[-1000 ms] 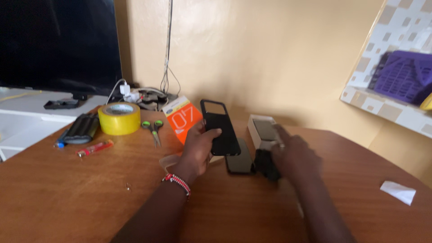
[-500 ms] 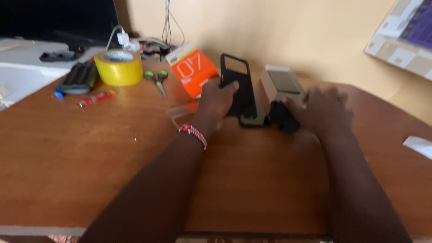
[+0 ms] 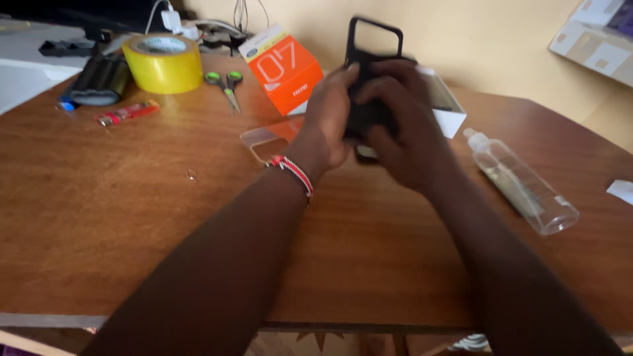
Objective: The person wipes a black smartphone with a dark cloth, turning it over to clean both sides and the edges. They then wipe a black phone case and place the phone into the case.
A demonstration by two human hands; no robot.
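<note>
On the brown wooden table (image 3: pixel 132 217) by the yellow wall I saw an orange box (image 3: pixel 285 68) tilted beside the green-handled scissors (image 3: pixel 224 84), with a white open box (image 3: pixel 443 105) behind my hands. A roll of yellow tape (image 3: pixel 162 62) sat far left. My left hand (image 3: pixel 330 122) and right hand (image 3: pixel 405 132) both gripped the black phone case (image 3: pixel 370 72), held upright above the table between them, a clear bottle (image 3: pixel 521 181) lying to the right.

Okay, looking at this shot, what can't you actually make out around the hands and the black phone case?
Head view, the only one:
- Black phone case: lower half hidden by both hands, blurred.
- Left hand and right hand: grip overlaps, fingertips unclear.
- White box: mostly behind the right hand.
- Paper scrap: cut by right edge.
</note>
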